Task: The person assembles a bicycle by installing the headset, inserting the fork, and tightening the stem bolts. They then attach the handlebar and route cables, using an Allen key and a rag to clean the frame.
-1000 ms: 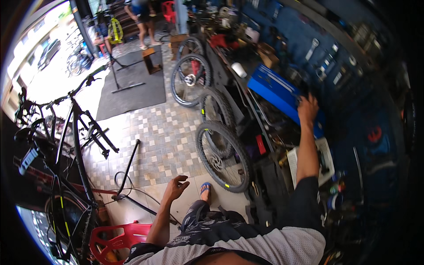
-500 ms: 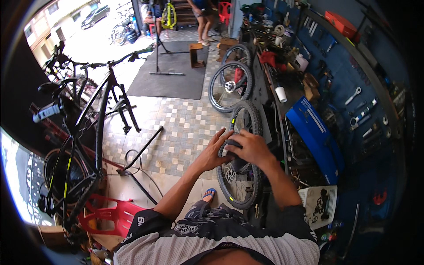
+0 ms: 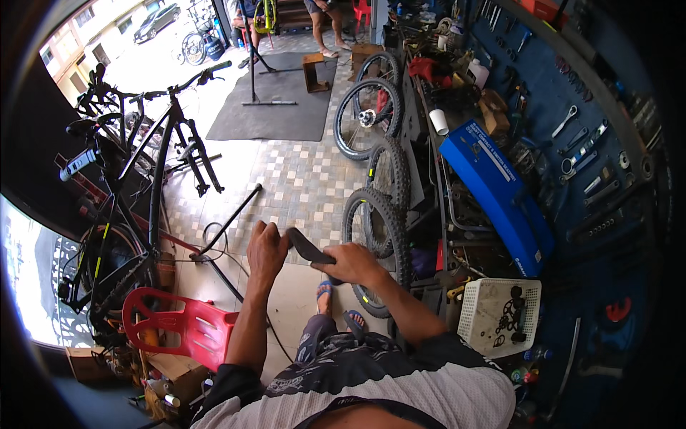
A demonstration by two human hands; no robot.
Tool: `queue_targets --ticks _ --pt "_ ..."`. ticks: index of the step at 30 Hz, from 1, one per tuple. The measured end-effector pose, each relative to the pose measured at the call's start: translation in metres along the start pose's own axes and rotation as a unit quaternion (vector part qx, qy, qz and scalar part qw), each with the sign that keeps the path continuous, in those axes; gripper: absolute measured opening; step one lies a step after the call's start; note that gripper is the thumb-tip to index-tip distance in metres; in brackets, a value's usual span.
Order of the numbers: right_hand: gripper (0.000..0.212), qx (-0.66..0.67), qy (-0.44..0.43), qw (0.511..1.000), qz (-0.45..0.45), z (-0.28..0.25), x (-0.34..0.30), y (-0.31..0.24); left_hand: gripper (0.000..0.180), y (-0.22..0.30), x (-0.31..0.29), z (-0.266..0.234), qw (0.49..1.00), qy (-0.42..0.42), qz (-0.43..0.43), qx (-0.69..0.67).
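A dark, flat, bendable strip (image 3: 309,247) is stretched between my two hands above the tiled floor; I cannot make out its material. My left hand (image 3: 267,250) is closed at its left end, fingers curled. My right hand (image 3: 354,264) pinches the other end between thumb and fingers. Just beyond my right hand stands a bicycle wheel (image 3: 397,250) with a knobbly black tyre, leaning beside other wheels.
Left stands a dark bicycle frame (image 3: 166,136) without a front wheel, near a red plastic chair (image 3: 187,323). On the right are a blue panel (image 3: 493,189), a white basket (image 3: 471,314) of parts and a tool wall (image 3: 564,86). Other people stand at the back.
My hands have moved apart and left, away from the wheels, drawing the dark strip out between them. My view has shifted, and one foot has come forward.
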State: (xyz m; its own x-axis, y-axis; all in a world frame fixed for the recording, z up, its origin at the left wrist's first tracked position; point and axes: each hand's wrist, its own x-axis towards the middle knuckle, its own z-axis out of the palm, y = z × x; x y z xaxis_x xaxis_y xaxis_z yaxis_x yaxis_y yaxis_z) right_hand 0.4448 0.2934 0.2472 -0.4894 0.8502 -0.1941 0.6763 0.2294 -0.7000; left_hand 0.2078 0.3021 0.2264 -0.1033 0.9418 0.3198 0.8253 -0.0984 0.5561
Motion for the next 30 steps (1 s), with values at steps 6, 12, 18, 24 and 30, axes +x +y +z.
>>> queue_targets --ticks 6,12,18,24,30 --pt "0.036 0.216 0.084 0.930 -0.287 0.015 -0.030 -0.033 0.069 0.007 -0.038 0.030 0.883 0.009 -0.279 -0.377" --pt "0.036 0.325 0.111 0.918 -0.199 0.015 -0.027 -0.049 0.058 0.006 -0.088 -0.026 0.862 -0.017 -0.156 -0.482" --pt "0.053 0.159 0.072 0.978 -0.117 0.044 -0.019 -0.088 0.027 -0.020 -0.124 -0.023 0.900 -0.178 -0.127 -0.377" --pt "0.061 0.040 -0.046 0.971 -0.230 0.090 -0.046 -0.145 0.033 -0.046 -0.160 -0.019 0.844 -0.064 -0.187 -0.499" --pt "0.046 -0.035 0.316 0.885 -0.339 0.111 -0.047 -0.178 0.044 -0.063 -0.176 -0.030 0.805 -0.014 -0.204 -0.557"
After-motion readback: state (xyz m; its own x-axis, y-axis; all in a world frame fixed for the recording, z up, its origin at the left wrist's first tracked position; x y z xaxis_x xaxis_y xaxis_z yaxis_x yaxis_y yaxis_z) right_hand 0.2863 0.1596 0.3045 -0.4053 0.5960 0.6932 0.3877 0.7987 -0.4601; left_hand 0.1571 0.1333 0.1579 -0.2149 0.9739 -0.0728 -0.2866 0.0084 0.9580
